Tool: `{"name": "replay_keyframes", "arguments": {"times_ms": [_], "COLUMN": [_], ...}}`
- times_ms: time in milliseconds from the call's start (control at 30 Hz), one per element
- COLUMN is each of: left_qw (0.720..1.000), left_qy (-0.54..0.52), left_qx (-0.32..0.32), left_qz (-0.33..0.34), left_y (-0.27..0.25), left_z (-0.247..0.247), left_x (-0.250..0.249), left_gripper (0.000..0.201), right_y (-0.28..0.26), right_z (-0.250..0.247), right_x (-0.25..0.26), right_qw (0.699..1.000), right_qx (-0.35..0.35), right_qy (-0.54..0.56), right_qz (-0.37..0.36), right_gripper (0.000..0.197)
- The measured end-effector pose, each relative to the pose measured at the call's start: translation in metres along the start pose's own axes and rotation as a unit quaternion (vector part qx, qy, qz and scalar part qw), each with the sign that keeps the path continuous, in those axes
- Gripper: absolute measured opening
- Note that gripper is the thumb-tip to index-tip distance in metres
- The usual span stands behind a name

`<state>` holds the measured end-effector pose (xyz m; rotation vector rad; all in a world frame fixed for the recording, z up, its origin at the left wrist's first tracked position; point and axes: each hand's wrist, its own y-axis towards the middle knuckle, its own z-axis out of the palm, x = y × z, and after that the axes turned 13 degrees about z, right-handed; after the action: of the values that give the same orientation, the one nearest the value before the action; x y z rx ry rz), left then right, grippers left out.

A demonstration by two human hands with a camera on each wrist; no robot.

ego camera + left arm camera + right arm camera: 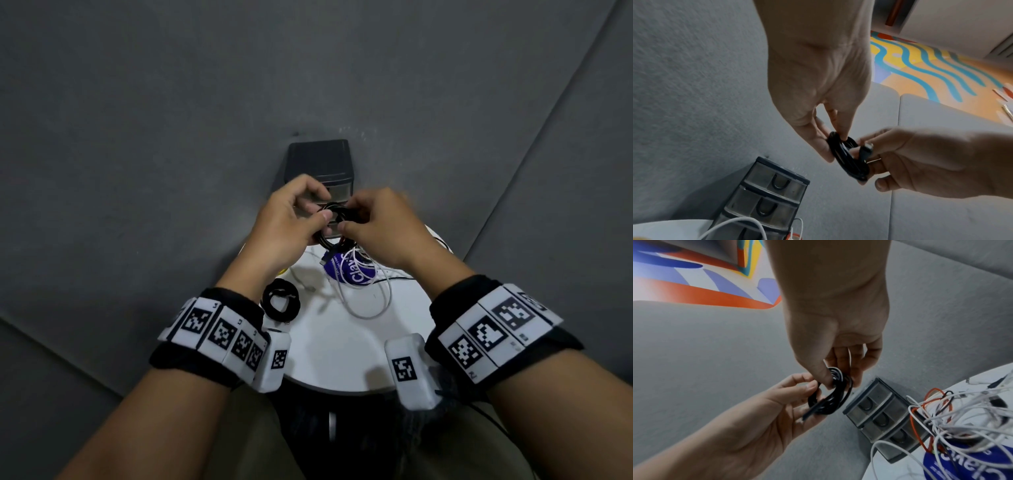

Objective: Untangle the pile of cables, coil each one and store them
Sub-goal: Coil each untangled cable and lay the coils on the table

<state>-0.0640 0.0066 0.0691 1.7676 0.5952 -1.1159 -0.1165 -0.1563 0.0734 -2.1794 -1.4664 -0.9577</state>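
Note:
Both hands hold one small black cable coil (337,214) in the air above the far side of the round white table (342,353). My left hand (301,219) pinches its left rim between thumb and fingers (818,142). My right hand (370,226) grips the right rim and the cable's plug end (866,150). In the right wrist view the black coil (830,399) hangs between the two hands, its loose end pointing down-left. A second black coil (281,299) lies on the table's left. A tangle of white, black and orange cables (953,415) lies behind the hands.
A small dark drawer unit (317,169) with three translucent drawers (774,194) stands at the table's far edge against the grey upholstered wall. A blue printed label (352,274) lies under the white cables. A yellow object (281,272) peeks out by my left wrist.

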Motion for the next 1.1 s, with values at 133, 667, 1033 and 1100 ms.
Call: {"name": "replay_keyframes", "arguments": {"times_ms": [133, 667, 1033, 1100], "left_qw": [0.998, 0.877, 0.821, 0.832], "left_qy": [0.044, 0.329, 0.343, 0.337], "left_qx": [0.025, 0.309, 0.39, 0.376], "left_qz": [-0.021, -0.166, -0.238, -0.231], "left_y": [0.002, -0.016, -0.016, -0.008], "left_z": [-0.002, 0.003, 0.009, 0.007], "left_x": [0.002, 0.058, 0.075, 0.077], "left_gripper": [0.013, 0.016, 0.015, 0.018], "right_y": [-0.002, -0.018, -0.031, -0.028], "right_z": [0.009, 0.066, 0.098, 0.094], "right_x": [-0.003, -0.051, -0.067, -0.064], "right_qw": [0.999, 0.965, 0.951, 0.945], "right_qx": [-0.022, 0.195, 0.214, 0.21], "right_qy": [-0.042, -0.138, -0.2, -0.239], "right_qz": [0.01, 0.103, 0.095, 0.073], "right_gripper": [0.008, 0.021, 0.025, 0.023]}}
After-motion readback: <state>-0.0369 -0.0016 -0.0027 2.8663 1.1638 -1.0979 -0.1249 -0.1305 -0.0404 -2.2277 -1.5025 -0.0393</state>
